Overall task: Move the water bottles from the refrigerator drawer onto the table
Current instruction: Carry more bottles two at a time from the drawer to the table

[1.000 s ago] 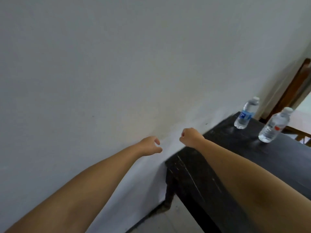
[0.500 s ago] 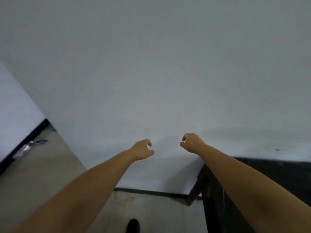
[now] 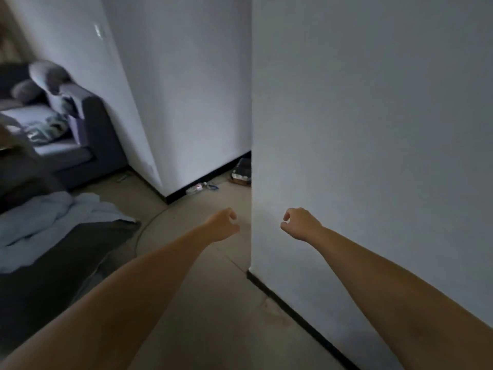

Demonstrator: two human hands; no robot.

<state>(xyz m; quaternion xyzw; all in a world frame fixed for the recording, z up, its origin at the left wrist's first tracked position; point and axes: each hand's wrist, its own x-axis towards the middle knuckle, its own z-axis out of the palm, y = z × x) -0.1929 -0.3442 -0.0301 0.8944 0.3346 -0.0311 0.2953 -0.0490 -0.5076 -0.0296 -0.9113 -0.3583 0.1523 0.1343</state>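
Note:
No water bottle, refrigerator drawer or table shows in the head view. Both of my arms stretch forward at mid-height. My left hand (image 3: 222,225) hovers over the floor just left of a white wall corner (image 3: 252,156), fingers curled in with the thumb against them, holding nothing. My right hand (image 3: 300,222) is in front of the white wall to the right of that corner, curled the same way and empty. The two hands are about a hand's width apart.
A white wall (image 3: 373,129) with a black baseboard fills the right half. A passage with a beige floor (image 3: 202,303) runs ahead on the left. A dark sofa (image 3: 80,134) with cushions stands far left, with crumpled bluish cloth (image 3: 53,217) nearer. Small clutter (image 3: 198,188) lies by the far baseboard.
The view has swung left: the black table with two bottles left the frame, then the bare wall gave way to the corner, passage and sofa. Both hands stayed curled and empty.

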